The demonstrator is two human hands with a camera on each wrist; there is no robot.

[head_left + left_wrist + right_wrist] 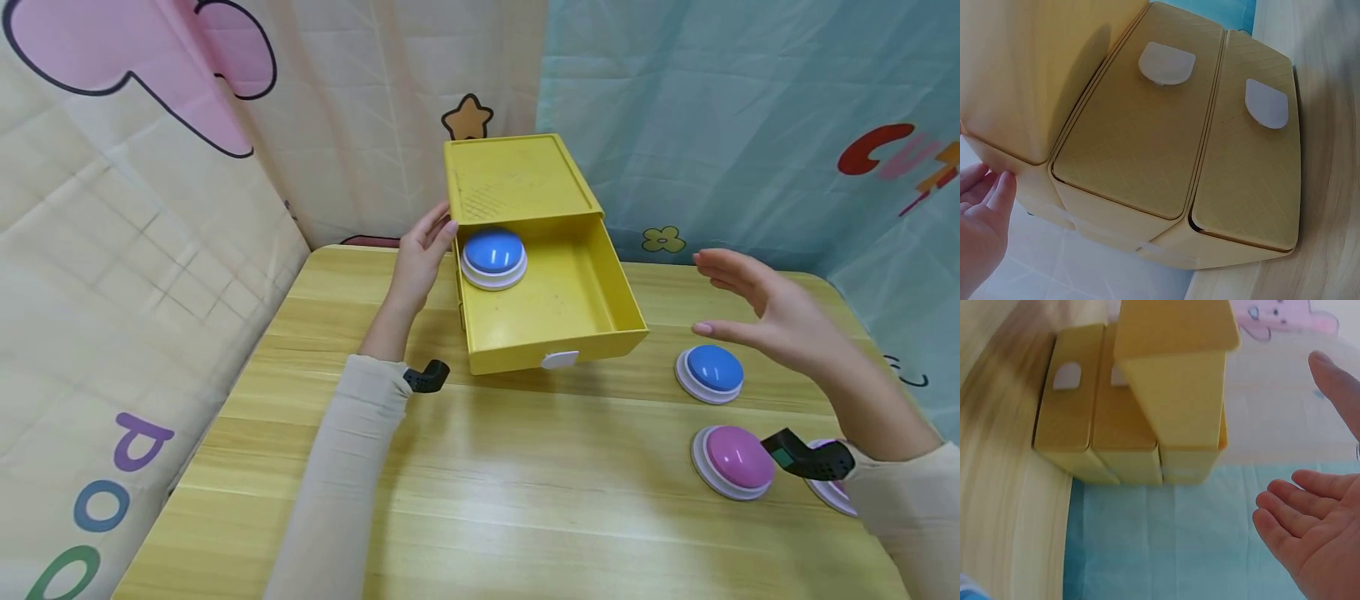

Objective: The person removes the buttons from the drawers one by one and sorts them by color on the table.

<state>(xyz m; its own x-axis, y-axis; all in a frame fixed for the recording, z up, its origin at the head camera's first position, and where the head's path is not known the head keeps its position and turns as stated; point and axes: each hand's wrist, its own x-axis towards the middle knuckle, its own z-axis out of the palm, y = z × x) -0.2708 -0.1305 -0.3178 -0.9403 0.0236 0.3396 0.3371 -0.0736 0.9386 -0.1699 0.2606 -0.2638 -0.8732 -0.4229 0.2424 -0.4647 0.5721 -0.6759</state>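
Observation:
A yellow drawer unit (517, 179) stands at the back of the table, its top drawer (555, 308) pulled out. Inside that drawer, at the back left, sits a blue dome button (493, 254) on a white base. My left hand (422, 258) rests its fingers against the unit's left side near the top; the left wrist view shows the fingertips (1004, 187) touching that side. To the right of the drawer my right hand (772, 312) hovers in the air with fingers extended and thumb apart, holding nothing. A second blue button (714, 372) lies on the table just below it.
A pink button (738, 461) lies nearer on the right, and another pink one (834, 498) is partly hidden by the right wrist. Below the pulled drawer, two lower drawers (1141, 119) with white handles are closed. Printed curtains (360, 100) hang behind the wooden table (555, 500).

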